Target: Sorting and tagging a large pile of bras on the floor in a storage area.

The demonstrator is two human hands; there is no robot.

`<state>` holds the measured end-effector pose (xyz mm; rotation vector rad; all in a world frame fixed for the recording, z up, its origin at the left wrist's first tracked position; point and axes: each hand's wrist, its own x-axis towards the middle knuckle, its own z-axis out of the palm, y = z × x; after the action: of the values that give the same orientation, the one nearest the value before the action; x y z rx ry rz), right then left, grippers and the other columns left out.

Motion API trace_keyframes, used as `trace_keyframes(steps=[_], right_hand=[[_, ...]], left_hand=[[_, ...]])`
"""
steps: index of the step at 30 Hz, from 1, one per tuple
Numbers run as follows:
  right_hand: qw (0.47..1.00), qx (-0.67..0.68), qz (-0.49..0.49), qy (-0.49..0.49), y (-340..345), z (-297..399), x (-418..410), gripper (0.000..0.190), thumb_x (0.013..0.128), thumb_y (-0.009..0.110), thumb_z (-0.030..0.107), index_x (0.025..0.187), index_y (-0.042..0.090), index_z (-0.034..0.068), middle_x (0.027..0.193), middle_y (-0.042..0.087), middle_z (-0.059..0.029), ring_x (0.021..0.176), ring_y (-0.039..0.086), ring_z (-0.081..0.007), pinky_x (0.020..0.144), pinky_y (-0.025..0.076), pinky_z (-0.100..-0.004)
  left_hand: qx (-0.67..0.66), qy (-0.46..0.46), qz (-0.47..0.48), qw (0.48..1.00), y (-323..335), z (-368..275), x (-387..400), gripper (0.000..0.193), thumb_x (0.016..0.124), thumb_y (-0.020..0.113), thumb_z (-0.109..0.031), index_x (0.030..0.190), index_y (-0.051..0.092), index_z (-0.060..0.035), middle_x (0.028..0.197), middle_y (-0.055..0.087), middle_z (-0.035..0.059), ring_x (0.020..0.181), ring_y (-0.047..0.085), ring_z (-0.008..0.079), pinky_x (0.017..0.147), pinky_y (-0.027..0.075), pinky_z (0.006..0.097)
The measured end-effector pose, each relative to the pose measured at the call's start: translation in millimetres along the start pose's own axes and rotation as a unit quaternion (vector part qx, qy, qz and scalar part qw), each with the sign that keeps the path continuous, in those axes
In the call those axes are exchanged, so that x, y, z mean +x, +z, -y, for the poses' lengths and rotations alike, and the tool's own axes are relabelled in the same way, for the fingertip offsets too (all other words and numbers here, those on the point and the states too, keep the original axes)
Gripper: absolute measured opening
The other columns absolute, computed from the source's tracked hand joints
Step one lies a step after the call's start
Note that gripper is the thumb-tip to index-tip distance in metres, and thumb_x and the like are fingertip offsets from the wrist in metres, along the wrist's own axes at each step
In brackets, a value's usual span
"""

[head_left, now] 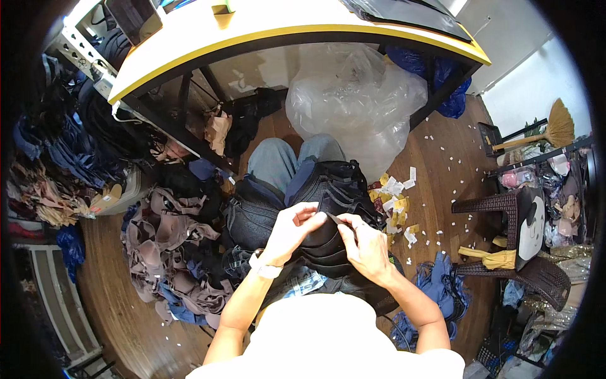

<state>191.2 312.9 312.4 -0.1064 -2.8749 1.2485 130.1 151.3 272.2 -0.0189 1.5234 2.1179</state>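
Observation:
Black bras [331,189] lie stacked in a nested row across my lap, over my jeans [272,161]. My left hand [296,230] is above the stack, thumb and fingers pinched close together; whether anything is between them is hidden. To its right, my right hand [362,244] pinches a thin dark strip [335,219], perhaps a strap or band edge, between thumb and forefinger. More black padded cups [251,218] rest left of my left hand. A light blue denim patch [305,282] shows below the stack, near my body.
Mauve bras [165,237] are heaped on the floor at left, blue bras [438,289] at right. Ahead stands a yellow-edged table [293,29] with a big clear plastic bag [355,90] beneath. Paper tags [395,199] litter the floor near a brown woven plastic stool [509,222].

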Motion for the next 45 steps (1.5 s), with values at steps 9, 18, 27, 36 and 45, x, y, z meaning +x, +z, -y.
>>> trace_keyframes(steps=[9, 18, 27, 36, 45], right_hand=[[0.981, 0.181, 0.058, -0.041, -27, -17, 32, 0.016, 0.077, 0.064, 0.0, 0.092, 0.06, 0.002, 0.08, 0.051, -0.0011, 0.071, 0.05, -0.0075, 0.065, 0.042, -0.0213], [0.982, 0.1, 0.137, -0.076, -17, -16, 50, 0.011, 0.068, 0.057, -0.002, 0.078, 0.056, 0.002, 0.072, 0.052, -0.0077, 0.063, 0.054, -0.0212, 0.057, 0.043, -0.0303], [0.99, 0.056, 0.094, -0.085, 5, -26, 41, 0.008, 0.072, 0.047, -0.001, 0.079, 0.049, 0.001, 0.065, 0.049, -0.0105, 0.058, 0.05, -0.024, 0.055, 0.041, -0.0311], [0.994, 0.047, -0.057, 0.081, -50, -84, 20, 0.024, 0.086, 0.054, 0.024, 0.084, 0.053, 0.0, 0.063, 0.05, -0.0112, 0.056, 0.048, -0.0188, 0.054, 0.039, -0.0316], [0.999, -0.029, -0.039, 0.02, -31, 0, -3, 0.037, 0.084, 0.056, 0.026, 0.115, 0.053, 0.007, 0.091, 0.061, -0.0135, 0.075, 0.062, -0.027, 0.069, 0.048, -0.0339]], left_hand=[[0.437, 0.438, 0.018, 0.786, 12, 12, -9, 0.026, 0.063, 0.066, 0.003, 0.087, 0.062, -0.006, 0.091, 0.054, 0.0117, 0.079, 0.057, 0.0252, 0.067, 0.049, 0.0315], [0.472, 0.455, 0.047, 0.753, -1, 18, -3, 0.029, 0.063, 0.069, -0.002, 0.091, 0.063, -0.0085, 0.09, 0.049, 0.011, 0.076, 0.055, 0.0226, 0.061, 0.048, 0.0299], [0.468, 0.45, 0.046, 0.759, -1, 20, -2, 0.037, 0.057, 0.065, 0.004, 0.091, 0.064, -0.0094, 0.086, 0.049, 0.01, 0.075, 0.054, 0.0228, 0.058, 0.048, 0.0305], [0.563, 0.299, -0.102, 0.764, 29, 0, -30, 0.025, 0.072, 0.069, -0.013, 0.09, 0.056, -0.0028, 0.078, 0.054, 0.0105, 0.073, 0.052, 0.0248, 0.066, 0.042, 0.0325], [0.101, 0.024, 0.002, 0.995, 13, 16, -19, 0.019, 0.078, 0.066, -0.007, 0.093, 0.06, 0.0014, 0.085, 0.064, 0.0072, 0.077, 0.06, 0.0131, 0.071, 0.047, 0.0223]])
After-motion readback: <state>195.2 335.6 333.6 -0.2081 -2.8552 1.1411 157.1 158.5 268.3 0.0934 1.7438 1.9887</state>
